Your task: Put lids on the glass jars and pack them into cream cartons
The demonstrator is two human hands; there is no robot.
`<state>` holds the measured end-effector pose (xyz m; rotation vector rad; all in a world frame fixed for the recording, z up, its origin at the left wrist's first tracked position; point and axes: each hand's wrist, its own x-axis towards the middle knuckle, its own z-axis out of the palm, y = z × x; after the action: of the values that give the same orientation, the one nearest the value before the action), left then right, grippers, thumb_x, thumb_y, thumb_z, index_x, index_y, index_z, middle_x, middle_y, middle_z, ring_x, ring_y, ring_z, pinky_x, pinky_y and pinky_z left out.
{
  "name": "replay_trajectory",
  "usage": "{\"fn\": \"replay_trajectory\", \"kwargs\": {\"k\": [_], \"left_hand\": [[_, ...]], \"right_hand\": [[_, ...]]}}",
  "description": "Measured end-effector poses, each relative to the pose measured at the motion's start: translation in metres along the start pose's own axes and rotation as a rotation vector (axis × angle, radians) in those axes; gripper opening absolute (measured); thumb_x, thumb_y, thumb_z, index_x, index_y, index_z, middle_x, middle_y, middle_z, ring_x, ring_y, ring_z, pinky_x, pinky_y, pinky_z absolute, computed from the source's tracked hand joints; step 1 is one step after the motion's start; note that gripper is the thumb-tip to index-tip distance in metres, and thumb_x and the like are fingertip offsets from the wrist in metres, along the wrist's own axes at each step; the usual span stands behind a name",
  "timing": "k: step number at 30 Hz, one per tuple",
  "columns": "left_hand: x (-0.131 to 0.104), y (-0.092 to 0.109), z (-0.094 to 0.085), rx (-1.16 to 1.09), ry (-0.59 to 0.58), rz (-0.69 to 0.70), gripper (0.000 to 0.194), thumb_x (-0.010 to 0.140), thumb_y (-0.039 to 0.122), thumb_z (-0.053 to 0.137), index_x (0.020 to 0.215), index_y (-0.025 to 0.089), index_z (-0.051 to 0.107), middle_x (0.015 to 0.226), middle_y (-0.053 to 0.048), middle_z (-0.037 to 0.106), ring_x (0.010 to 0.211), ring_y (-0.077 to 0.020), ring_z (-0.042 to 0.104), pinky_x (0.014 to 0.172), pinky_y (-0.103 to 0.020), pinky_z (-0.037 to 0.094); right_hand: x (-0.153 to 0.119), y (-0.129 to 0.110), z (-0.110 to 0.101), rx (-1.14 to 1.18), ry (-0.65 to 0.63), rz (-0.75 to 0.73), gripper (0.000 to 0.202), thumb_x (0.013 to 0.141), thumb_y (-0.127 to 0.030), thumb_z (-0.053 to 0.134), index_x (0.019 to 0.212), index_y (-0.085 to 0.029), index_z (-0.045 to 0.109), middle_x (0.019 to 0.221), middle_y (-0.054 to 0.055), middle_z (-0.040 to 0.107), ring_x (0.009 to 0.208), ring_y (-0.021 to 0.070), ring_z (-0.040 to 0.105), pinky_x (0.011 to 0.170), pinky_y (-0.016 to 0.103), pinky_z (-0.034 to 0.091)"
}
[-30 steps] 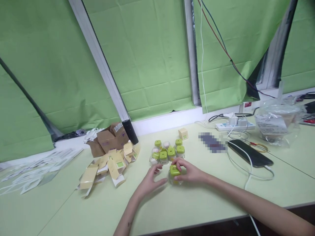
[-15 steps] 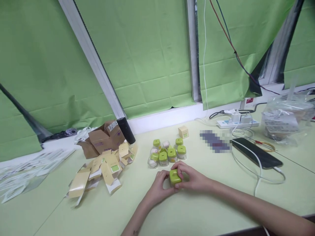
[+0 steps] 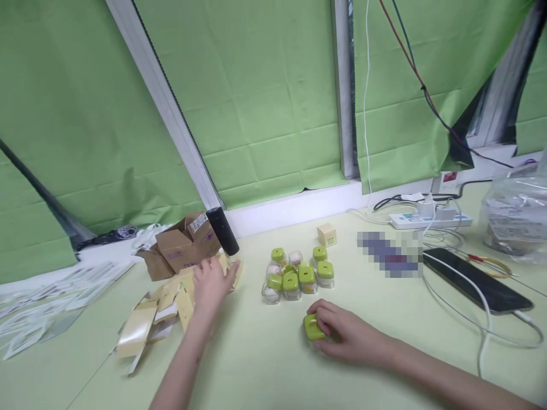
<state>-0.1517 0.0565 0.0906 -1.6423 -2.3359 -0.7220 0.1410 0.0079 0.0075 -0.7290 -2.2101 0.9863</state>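
My right hand [image 3: 346, 336] grips a small jar with a green lid [image 3: 314, 327], its fingers curled round the side, low over the tabletop or resting on it. My left hand [image 3: 212, 279] reaches over a heap of flattened cream cardboard boxes [image 3: 186, 302], thumb and fingers apart; whether it touches the card cannot be made out. Between and beyond the hands stands a cluster of several clear jars with green lids [image 3: 291, 283]. Pale round lumps show among the jars, and one jar leans.
Behind the cream boxes are a brown carton [image 3: 183, 245] and a black cylinder [image 3: 222, 229]. One small cream box [image 3: 327, 234] stands near the wall. On the right lie a phone [image 3: 476, 279], white cables, a power strip [image 3: 431, 220] and a plastic bag [image 3: 517, 216].
My left hand has let go of the green-lidded jar and moved left to the cream boxes. My right hand keeps the jar. The view has shifted slightly.
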Motion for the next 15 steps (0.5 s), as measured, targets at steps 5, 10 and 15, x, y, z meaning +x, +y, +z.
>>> {"fn": "replay_trajectory", "kwargs": {"k": [5,10,15], "left_hand": [[0.041,-0.009,-0.003,-0.048,-0.096,-0.121,0.059,0.062,0.043,0.062,0.105,0.004,0.051,0.107,-0.028,0.057,0.105,-0.0445,0.051,0.083,-0.052,0.039],[0.014,-0.009,-0.009,-0.206,-0.074,-0.087,0.059,0.068,0.036,0.056,0.119,0.009,0.045,0.115,-0.021,0.057,0.110,-0.0333,0.053,0.088,-0.042,0.041],[-0.046,0.026,-0.020,-0.823,-0.251,-0.082,0.060,0.076,0.049,0.045,0.128,0.019,0.040,0.112,-0.011,0.063,0.086,-0.0246,0.064,0.062,-0.030,0.048]], "right_hand": [[-0.004,0.007,0.003,-0.012,0.039,0.116,0.024,0.069,-0.022,0.063,0.077,-0.023,0.040,0.101,0.002,0.057,0.088,0.0200,0.055,0.072,0.029,0.043],[-0.004,0.008,0.001,0.135,0.070,0.161,0.040,0.068,-0.025,0.067,0.103,-0.026,0.047,0.101,0.002,0.060,0.091,0.0214,0.056,0.077,0.032,0.045],[0.001,0.002,-0.015,0.271,0.199,0.185,0.045,0.073,-0.031,0.065,0.115,-0.026,0.050,0.117,0.006,0.056,0.106,0.0262,0.052,0.085,0.037,0.044]]}}
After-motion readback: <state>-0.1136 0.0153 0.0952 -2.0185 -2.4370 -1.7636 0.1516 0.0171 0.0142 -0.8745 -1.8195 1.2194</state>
